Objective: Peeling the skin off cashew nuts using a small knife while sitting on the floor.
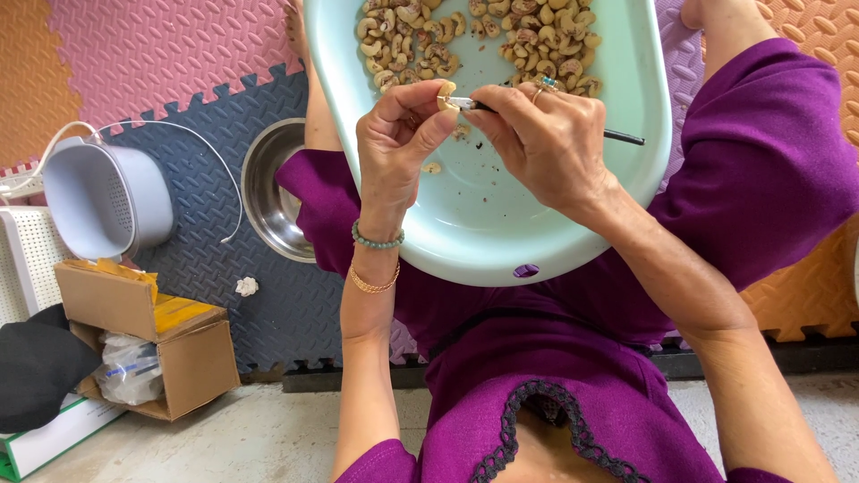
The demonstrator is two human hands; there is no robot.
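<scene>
Partly hidden between the pinching left hand fingertips, a cashew meets the thin tool gripped by the right hand, its blade hard to make out, above the pale basin over foam floor mats.

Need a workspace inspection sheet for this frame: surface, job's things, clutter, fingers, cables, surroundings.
Surface: foam puzzle mats in pink, orange and dark blue; bare concrete nearer the camera.
Job's things: pale green basin on the lap, pile of cashew nuts at its far side; one nut being worked with a thin tool.
Clutter: crumpled white scrap, open cardboard box.
Fingers: left hand pinches the nut; right hand grips the tool.
Cables: white cord on the mat.
Surroundings: grey colander, steel bowl.
</scene>
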